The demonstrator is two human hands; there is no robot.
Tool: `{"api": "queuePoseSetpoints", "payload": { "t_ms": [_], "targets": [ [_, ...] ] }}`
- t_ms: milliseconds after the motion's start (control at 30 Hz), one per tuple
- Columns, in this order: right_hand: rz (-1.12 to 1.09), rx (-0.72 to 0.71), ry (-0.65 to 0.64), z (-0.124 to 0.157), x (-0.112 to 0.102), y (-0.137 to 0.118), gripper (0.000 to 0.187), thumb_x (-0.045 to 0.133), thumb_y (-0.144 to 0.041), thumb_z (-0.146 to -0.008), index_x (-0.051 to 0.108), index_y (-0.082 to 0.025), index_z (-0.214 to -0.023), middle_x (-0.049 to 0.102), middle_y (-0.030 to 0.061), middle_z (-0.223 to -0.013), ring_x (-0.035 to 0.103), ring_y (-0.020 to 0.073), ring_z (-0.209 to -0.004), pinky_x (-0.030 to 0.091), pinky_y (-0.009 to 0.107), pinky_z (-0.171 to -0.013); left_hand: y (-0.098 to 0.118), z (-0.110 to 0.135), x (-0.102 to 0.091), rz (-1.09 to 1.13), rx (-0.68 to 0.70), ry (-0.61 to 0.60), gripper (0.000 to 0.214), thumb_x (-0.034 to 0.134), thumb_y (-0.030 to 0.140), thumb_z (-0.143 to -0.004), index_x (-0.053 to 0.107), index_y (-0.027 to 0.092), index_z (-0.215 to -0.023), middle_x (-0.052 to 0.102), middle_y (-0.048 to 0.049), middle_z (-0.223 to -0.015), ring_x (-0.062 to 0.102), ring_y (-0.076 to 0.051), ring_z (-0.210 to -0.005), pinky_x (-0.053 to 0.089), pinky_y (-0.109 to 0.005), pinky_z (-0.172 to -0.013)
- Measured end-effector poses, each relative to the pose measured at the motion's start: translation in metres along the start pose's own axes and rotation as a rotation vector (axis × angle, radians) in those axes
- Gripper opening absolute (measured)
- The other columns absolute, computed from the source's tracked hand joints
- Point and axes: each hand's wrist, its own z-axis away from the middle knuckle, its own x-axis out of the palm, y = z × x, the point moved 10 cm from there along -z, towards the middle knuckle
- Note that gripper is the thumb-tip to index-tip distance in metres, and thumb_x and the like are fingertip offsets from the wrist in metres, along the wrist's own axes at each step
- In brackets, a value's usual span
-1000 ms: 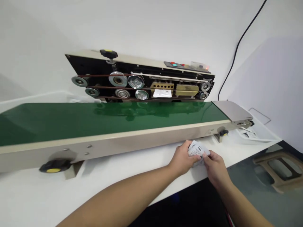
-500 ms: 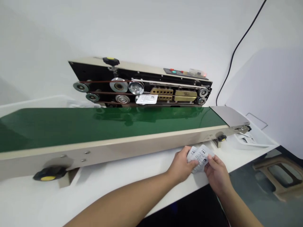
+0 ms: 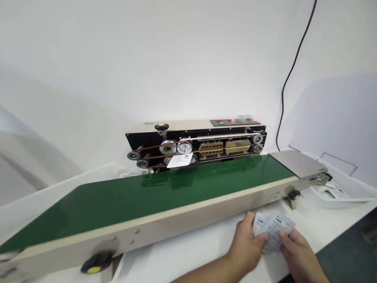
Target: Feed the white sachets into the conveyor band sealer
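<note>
In front of the conveyor's near side, my left hand [image 3: 246, 244] is closed on a small white printed sachet [image 3: 258, 221]. A second, overlapping sachet [image 3: 278, 227] lies fanned out to its right. My right hand [image 3: 301, 253] pinches the right edge of that sachet between thumb and fingers. Both sachets face me, with dark print. Further back, another white sachet [image 3: 179, 160] sticks out flat from between the rollers and belts of a band sealer [image 3: 194, 127], above the green conveyor belt [image 3: 165, 200].
A white tray [image 3: 338, 202] with printed sachets stands at the conveyor's right end. Another white tray [image 3: 100, 173] is behind the belt at left. Black knobs [image 3: 97, 262] jut from the conveyor frame. A black cable [image 3: 284, 84] hangs down the wall.
My view has tilted up and shifted left. The sachet in the sealer has travelled left past the rollers. Both hands still hold the fanned sachets, whose angle has changed slightly.
</note>
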Motion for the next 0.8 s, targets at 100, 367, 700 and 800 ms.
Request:
{"api": "queuePoseSetpoints", "payload": {
  "t_ms": [100,367,700,800],
  "targets": [
    [-0.04,-0.04,0.046,-0.004,-0.005,-0.005,0.067,0.077,-0.048,-0.058,0.054,-0.017,-0.113,0.069,0.0101,-0.092,0.064,0.0309,-0.092,0.053,0.044,-0.08,0.004,-0.001,-0.001,0.006,0.045,-0.007,0.028,0.054,0.004,-0.063,0.058,0.015,-0.089,0.06,0.0006,-0.076,0.055,-0.015,-0.071,0.043,-0.021,-0.061],
    [0.122,-0.508,0.364,0.02,-0.056,-0.11,0.081,0.07,-0.05,-0.066,0.028,-0.033,-0.132,0.063,0.0039,-0.096,0.06,0.019,-0.048,0.056,0.038,-0.045,-0.006,-0.016,-0.003,-0.15,0.108,-0.068,0.027,0.053,0.009,-0.061,0.057,0.014,-0.088,0.059,-0.0006,-0.072,0.053,-0.017,-0.068,0.041,-0.024,-0.063],
    [0.34,-0.467,0.219,-0.036,0.02,-0.25,0.008,0.049,-0.011,-0.084,0.055,-0.014,-0.088,0.059,0.0028,-0.08,0.046,0.0044,-0.043,0.046,0.017,-0.039,0.0,-0.014,-0.003,-0.148,0.106,-0.075,0.028,0.053,0.012,-0.063,0.057,0.014,-0.091,0.062,-0.0019,-0.075,0.056,-0.018,-0.071,0.043,-0.025,-0.067],
    [0.475,-0.358,0.16,-0.07,0.045,-0.26,0.011,0.046,-0.006,-0.085,0.055,-0.012,-0.086,0.058,0.002,-0.073,0.047,0.0043,-0.042,0.049,0.017,-0.042,-0.004,-0.015,-0.003,-0.145,0.091,-0.075,0.03,0.054,0.012,-0.063,0.058,0.015,-0.093,0.063,-0.0026,-0.078,0.057,-0.019,-0.074,0.044,-0.026,-0.07]
  ]
}}
